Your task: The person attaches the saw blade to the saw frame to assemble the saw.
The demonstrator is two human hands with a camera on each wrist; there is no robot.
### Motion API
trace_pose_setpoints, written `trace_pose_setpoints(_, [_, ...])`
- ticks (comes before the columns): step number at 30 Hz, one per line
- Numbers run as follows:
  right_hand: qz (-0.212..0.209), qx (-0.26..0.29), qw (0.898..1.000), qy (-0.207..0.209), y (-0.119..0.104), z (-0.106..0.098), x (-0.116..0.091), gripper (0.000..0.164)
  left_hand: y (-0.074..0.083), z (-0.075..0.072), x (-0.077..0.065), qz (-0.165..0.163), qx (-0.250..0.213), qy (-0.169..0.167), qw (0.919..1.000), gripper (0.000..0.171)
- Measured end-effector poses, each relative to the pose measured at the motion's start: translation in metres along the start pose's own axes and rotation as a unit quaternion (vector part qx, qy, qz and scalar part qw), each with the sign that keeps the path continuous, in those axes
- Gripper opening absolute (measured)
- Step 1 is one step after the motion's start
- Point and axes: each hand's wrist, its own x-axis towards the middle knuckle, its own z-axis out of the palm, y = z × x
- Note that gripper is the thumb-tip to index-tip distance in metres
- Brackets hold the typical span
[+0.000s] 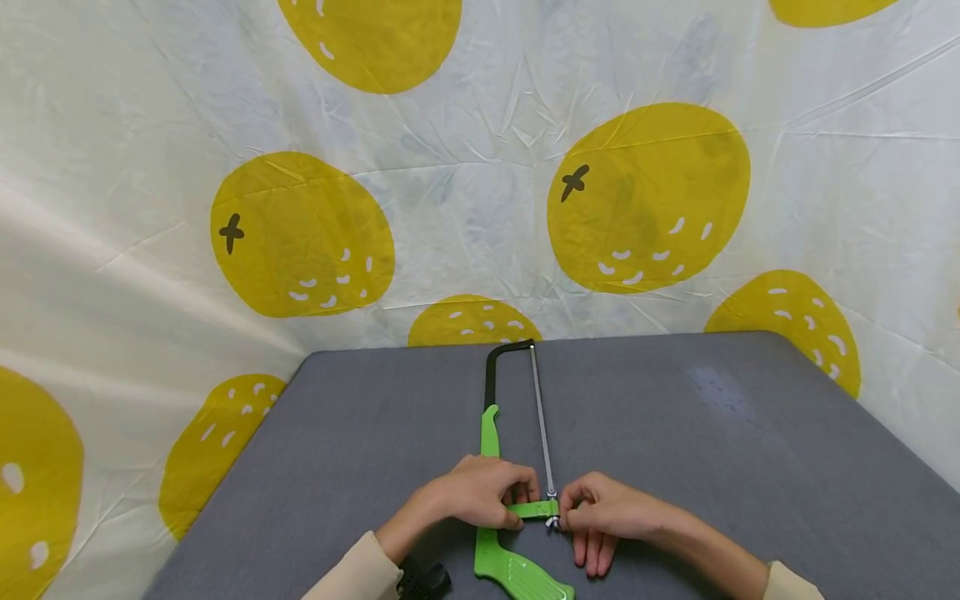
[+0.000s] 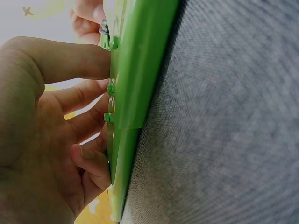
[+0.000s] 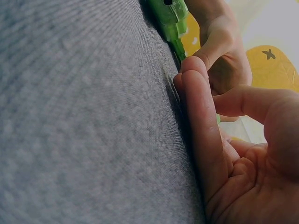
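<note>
A hacksaw [image 1: 489,437] with a green handle and black front frame lies on the grey table. Its thin blade [image 1: 542,417] runs along the right side to a short green crossbar [image 1: 534,510], where a small metal wing nut [image 1: 553,524] shows. My left hand [image 1: 487,492] lies over the green frame and holds the crossbar between thumb and fingers. In the left wrist view, its fingertips touch the green frame [image 2: 145,65]. My right hand [image 1: 611,507] has thumb and index finger pinched at the crossbar's right end, other fingers extended downward; the exact pinch point is hidden.
The grey cloth-covered table [image 1: 675,433] extends around the saw. A white curtain [image 1: 472,225] with yellow fruit prints hangs behind and at the sides. A small black object [image 1: 427,581] shows beside the left sleeve.
</note>
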Motion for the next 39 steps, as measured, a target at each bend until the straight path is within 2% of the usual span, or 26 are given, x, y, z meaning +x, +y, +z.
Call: trace_pose_setpoints(39, [-0.006,-0.002,1.000,-0.002,0.0000,0.0001,-0.0011,0.011,0.0009,0.0015,0.0005,-0.008,0.004,0.002,1.0000,0.022])
